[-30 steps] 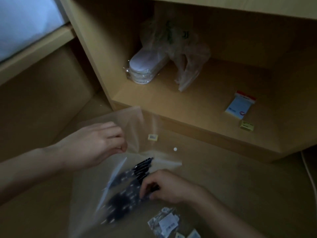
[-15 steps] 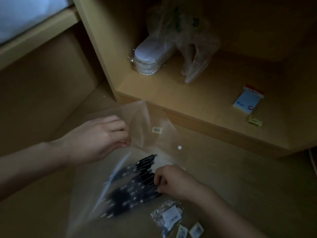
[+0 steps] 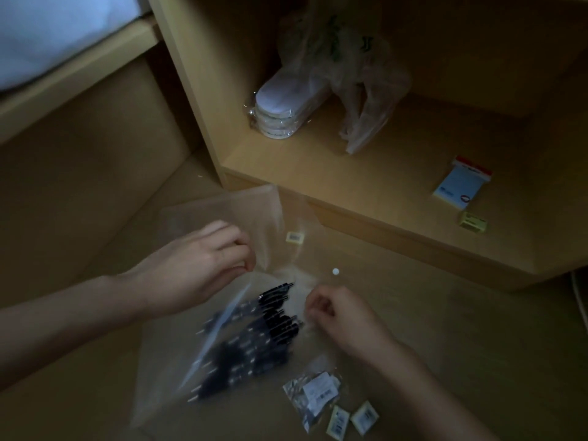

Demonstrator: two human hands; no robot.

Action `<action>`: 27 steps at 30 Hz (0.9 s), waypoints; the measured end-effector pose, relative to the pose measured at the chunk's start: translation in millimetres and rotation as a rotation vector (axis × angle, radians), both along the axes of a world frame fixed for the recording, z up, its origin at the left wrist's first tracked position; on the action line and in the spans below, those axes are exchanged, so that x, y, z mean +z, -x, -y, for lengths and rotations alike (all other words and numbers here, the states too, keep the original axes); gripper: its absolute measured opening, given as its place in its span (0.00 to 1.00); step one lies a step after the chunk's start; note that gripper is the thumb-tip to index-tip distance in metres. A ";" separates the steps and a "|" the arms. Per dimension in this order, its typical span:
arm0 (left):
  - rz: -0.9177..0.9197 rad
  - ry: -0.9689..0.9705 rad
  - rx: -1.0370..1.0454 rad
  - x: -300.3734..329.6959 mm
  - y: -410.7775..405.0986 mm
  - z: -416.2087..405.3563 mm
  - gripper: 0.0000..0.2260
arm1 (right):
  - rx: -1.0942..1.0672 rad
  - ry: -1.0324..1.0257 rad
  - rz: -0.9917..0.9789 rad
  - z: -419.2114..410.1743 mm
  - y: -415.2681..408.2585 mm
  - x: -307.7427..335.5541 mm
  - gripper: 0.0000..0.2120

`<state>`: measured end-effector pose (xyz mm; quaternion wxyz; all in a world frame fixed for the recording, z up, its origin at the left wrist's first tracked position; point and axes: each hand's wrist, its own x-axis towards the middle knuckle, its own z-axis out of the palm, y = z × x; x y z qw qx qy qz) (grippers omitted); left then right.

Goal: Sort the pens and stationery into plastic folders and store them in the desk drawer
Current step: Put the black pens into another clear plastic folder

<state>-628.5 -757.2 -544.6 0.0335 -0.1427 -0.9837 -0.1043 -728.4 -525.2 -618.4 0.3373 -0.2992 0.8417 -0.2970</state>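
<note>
- Left hand [image 3: 197, 268]: its fingers pinch the open flap of the clear plastic folder [image 3: 178, 354] lying on the floor.
- Black pens [image 3: 251, 338] lie bundled inside the folder.
- Right hand [image 3: 340, 316]: fingers curled at the folder's mouth; whether they hold anything cannot be told.
- Small packets [image 3: 318, 393] lie just beside it.

A dim room in a home, likely a bedroom: a white mattress [image 3: 47, 36] on a light wooden bed frame [image 3: 73, 81] beside an open light wooden cabinet [image 3: 366, 173], above a tan wood-look floor [image 3: 445, 329].
</note>
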 end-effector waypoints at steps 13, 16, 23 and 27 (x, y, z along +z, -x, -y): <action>0.330 0.142 0.057 -28.2 -31.0 -8.6 0.20 | -0.456 0.119 -0.109 -25.7 15.2 -25.4 0.19; 0.504 0.128 0.162 -43.0 -45.2 -9.4 0.29 | -0.538 0.170 0.016 -13.0 22.7 -29.7 0.19; 0.716 0.220 0.142 -67.2 -35.8 -21.5 0.29 | -0.489 0.283 0.088 4.4 21.8 -21.2 0.03; 0.699 0.230 0.105 -78.4 -31.7 -17.0 0.28 | -0.438 0.279 0.151 12.7 1.2 -11.9 0.09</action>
